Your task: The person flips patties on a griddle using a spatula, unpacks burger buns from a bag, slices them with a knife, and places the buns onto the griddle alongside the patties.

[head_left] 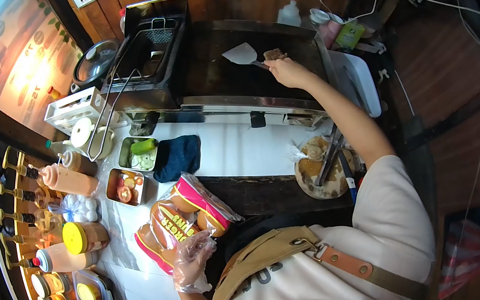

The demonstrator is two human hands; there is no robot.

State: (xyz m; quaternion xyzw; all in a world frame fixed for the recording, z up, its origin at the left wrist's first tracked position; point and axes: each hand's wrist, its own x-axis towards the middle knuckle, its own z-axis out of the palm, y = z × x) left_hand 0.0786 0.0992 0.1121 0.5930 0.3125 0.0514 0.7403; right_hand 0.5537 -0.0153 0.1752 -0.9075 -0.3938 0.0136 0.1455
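My right hand [288,72] is closed around the handle of a spatula [241,55], its wide metal blade over the dark griddle [217,82]. A browned patty [275,54] lies on the griddle just beyond my knuckles. My left hand [193,260], in a clear plastic glove, is at the near edge of a bag of burger buns [177,218]. Its fingers look curled, and the glove's folds hide whatever may be in them. The bag, with pink and yellow print, rests on the white counter [225,136].
A fryer [156,47] adjoins the griddle's left side. Metal trays hold tomatoes [126,187] and cucumber [144,155], beside a dark cloth [178,158]. Sauce bottles [67,179] and jars line the left. Tongs [329,155] and a knife [349,177] lie around a round board [309,180].
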